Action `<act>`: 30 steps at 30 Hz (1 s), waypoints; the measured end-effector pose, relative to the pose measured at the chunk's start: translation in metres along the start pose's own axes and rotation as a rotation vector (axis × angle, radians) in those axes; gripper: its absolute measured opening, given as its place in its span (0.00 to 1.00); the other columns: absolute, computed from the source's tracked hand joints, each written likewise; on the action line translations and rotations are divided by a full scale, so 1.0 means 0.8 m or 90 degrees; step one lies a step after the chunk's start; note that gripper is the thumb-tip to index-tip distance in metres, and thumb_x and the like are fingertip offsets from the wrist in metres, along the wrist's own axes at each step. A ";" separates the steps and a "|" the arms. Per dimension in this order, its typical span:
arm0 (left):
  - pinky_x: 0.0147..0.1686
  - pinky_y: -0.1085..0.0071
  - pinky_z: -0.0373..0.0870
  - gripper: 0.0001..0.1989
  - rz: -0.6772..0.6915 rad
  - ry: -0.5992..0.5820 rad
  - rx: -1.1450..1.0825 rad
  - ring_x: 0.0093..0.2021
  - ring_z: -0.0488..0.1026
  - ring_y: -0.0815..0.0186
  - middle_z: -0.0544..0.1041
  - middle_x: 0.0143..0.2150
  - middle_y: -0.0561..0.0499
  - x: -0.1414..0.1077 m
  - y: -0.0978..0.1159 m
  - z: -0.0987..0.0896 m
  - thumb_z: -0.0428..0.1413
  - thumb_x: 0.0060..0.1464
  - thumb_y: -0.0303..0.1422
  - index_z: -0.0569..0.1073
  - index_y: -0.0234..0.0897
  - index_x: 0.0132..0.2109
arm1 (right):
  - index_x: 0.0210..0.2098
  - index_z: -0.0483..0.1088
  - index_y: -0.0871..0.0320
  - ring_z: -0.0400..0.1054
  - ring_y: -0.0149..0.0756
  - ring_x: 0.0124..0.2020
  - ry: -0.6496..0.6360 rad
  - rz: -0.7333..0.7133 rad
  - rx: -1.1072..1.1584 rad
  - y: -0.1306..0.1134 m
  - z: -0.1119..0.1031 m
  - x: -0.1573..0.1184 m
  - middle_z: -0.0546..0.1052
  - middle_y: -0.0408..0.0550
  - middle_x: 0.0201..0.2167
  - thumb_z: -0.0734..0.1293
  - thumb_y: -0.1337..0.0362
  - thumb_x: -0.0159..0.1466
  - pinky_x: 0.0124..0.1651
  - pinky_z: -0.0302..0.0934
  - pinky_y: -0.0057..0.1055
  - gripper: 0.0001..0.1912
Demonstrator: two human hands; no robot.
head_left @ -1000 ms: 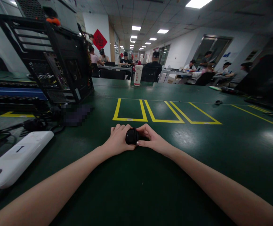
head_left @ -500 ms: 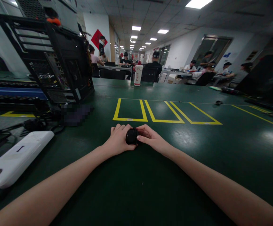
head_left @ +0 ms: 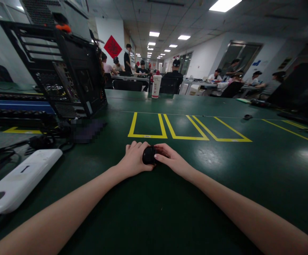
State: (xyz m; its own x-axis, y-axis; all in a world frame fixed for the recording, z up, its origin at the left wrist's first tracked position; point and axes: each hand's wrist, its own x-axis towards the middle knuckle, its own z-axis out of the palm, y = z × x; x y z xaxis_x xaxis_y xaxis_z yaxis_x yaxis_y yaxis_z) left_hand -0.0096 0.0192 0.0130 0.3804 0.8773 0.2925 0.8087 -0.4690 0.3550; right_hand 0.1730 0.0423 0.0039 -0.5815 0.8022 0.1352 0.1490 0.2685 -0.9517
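Observation:
A small, rounded black object [head_left: 148, 155] is between my two hands, low over the green table [head_left: 159, 212]. My left hand [head_left: 136, 157] wraps round its left side, with the thumb below it. From the right, my right hand [head_left: 170, 158] grips its edge between thumb and fingers. What exactly the object is I cannot make out. Beyond my hands, yellow tape outlines [head_left: 147, 136] mark the tabletop.
At the left stand an open black computer case [head_left: 82, 78], a white device [head_left: 23, 179] and dark cables [head_left: 39, 141]. A white cup [head_left: 156, 86] stands at the far edge. A small black ring [head_left: 247, 117] lies right. Several people sit beyond.
My hands and the black object keep nearly the same pose. The view has shifted slightly. In the background, a standing person has moved to the right.

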 end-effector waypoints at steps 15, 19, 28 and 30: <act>0.38 0.61 0.56 0.24 -0.010 -0.006 -0.010 0.39 0.62 0.56 0.68 0.39 0.49 -0.001 0.002 -0.003 0.56 0.41 0.44 0.63 0.39 0.44 | 0.44 0.60 0.54 0.62 0.36 0.47 0.003 -0.013 0.017 0.002 0.000 0.000 0.68 0.46 0.42 0.63 0.61 0.58 0.53 0.54 0.42 0.15; 0.38 0.61 0.56 0.24 -0.014 -0.019 -0.015 0.40 0.61 0.56 0.68 0.40 0.49 -0.002 0.004 -0.007 0.56 0.41 0.44 0.63 0.39 0.45 | 0.43 0.61 0.55 0.62 0.37 0.48 -0.021 -0.020 0.014 -0.001 -0.004 -0.001 0.68 0.46 0.44 0.66 0.63 0.56 0.53 0.53 0.43 0.16; 0.39 0.61 0.56 0.23 -0.010 -0.023 -0.023 0.40 0.62 0.56 0.68 0.40 0.49 -0.002 0.007 -0.010 0.56 0.42 0.44 0.63 0.40 0.44 | 0.41 0.62 0.54 0.64 0.35 0.45 0.008 0.010 0.058 -0.009 -0.001 -0.003 0.68 0.45 0.42 0.63 0.61 0.58 0.51 0.57 0.40 0.12; 0.39 0.61 0.56 0.23 -0.013 -0.021 -0.022 0.40 0.62 0.56 0.68 0.40 0.49 -0.002 0.006 -0.009 0.56 0.42 0.44 0.63 0.40 0.45 | 0.44 0.61 0.54 0.62 0.36 0.47 0.009 0.027 0.040 -0.007 -0.001 -0.002 0.68 0.46 0.43 0.63 0.60 0.58 0.52 0.55 0.41 0.14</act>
State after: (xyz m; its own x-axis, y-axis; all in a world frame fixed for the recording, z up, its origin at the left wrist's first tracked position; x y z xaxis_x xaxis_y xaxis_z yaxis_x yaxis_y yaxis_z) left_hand -0.0096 0.0149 0.0208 0.3792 0.8890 0.2566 0.8004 -0.4543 0.3911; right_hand 0.1737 0.0403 0.0097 -0.5645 0.8197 0.0976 0.1222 0.1998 -0.9722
